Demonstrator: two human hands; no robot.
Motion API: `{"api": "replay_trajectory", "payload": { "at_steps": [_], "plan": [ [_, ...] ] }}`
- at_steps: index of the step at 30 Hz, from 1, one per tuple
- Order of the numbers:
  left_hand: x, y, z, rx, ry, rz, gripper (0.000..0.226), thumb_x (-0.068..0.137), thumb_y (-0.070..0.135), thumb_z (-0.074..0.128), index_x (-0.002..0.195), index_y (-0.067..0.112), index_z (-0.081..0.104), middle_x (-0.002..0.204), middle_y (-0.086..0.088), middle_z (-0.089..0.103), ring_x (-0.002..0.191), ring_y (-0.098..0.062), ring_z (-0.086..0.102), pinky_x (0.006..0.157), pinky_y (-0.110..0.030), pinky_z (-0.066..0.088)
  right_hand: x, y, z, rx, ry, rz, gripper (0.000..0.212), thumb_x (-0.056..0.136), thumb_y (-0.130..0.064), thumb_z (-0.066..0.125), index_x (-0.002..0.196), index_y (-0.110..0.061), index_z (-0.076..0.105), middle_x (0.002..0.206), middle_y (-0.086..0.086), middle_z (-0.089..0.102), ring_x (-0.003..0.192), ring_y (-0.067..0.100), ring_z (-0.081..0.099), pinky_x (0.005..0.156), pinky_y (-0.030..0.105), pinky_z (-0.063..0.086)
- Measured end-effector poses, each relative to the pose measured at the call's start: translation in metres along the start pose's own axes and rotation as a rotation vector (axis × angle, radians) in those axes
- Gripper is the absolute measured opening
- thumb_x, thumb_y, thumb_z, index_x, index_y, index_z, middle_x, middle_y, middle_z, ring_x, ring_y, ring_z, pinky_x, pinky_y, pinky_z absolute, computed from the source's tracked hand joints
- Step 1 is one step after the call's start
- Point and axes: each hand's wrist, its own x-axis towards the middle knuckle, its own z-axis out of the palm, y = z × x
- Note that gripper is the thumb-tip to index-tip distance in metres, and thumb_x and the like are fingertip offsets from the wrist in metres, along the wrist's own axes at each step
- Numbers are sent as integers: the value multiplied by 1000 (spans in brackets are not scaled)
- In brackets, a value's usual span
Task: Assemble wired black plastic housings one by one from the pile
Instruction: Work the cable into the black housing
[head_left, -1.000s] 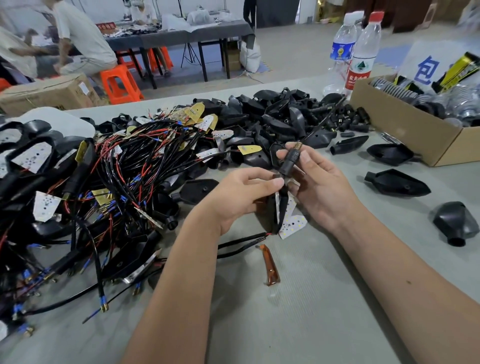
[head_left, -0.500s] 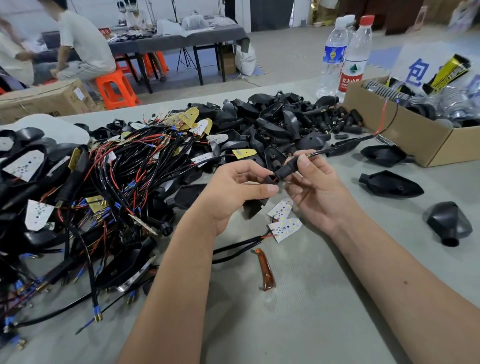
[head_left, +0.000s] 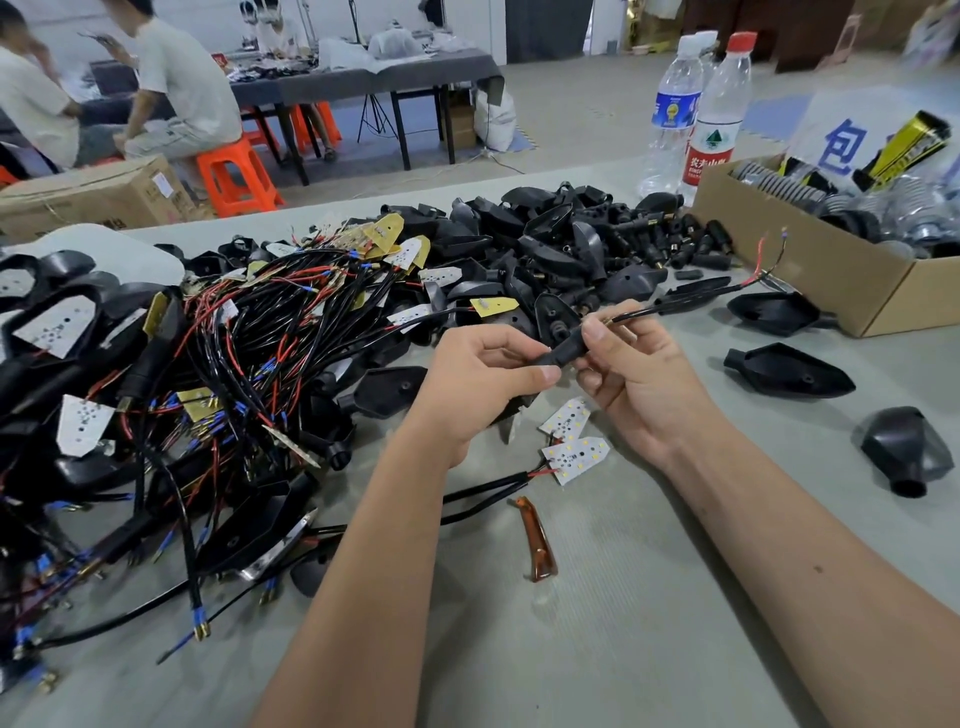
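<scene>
My left hand (head_left: 483, 374) grips a black plastic housing (head_left: 563, 357) above the grey table, its body mostly hidden under my fingers. My right hand (head_left: 631, 374) pinches the housing's narrow stem and the black wire (head_left: 691, 301) that runs out of it to the upper right, ending in red and black strands. A big pile of black housings (head_left: 545, 244) lies behind my hands. A tangle of wired LED boards (head_left: 234, 343) fills the left side. Two white LED boards (head_left: 574, 452) lie just below my hands.
An amber lens (head_left: 537, 540) lies near my left forearm. Loose black housings (head_left: 784, 371) and a black cone part (head_left: 904, 449) sit to the right. A cardboard box (head_left: 810, 270) of parts stands at the back right, two water bottles (head_left: 714, 114) behind it. People sit at a far table.
The wire has been drawn further through the housing stem and now stretches out to the upper right. My hands have tilted the housing from upright to nearly level.
</scene>
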Motion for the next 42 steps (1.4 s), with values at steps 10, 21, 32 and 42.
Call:
{"api": "replay_trajectory", "payload": {
  "at_steps": [10,21,32,42],
  "plan": [
    [4,1,7,-38,28,-38,17,85,3,80,75,18,81,80,-13,77,74,-27,74,77,-33,61,1,5,-2,-174,1,29,18,79,-27,82,82,-16,68,71,4,63,58,19,50,45,23,39],
    [-3,6,7,-14,-71,-255,50,102,56,52,106,10,70,84,-14,77,64,-34,74,52,-32,59,2,7,-5,-235,100,-23,19,84,-29,83,78,-16,72,64,6,59,49,15,45,41,24,37],
    [-11,6,-7,-116,-334,-377,29,107,30,52,111,4,66,82,-17,73,69,-32,74,59,-31,61,6,6,-2,-136,268,-37,29,95,-21,72,73,-8,59,60,0,60,48,9,45,38,18,30],
    [-14,3,-35,-194,-386,-315,45,84,-11,65,128,0,63,120,-29,70,102,-43,73,80,-36,63,8,3,-2,1,359,-36,26,99,-22,68,76,-11,61,65,-2,62,52,8,47,40,18,32]
  ]
}}
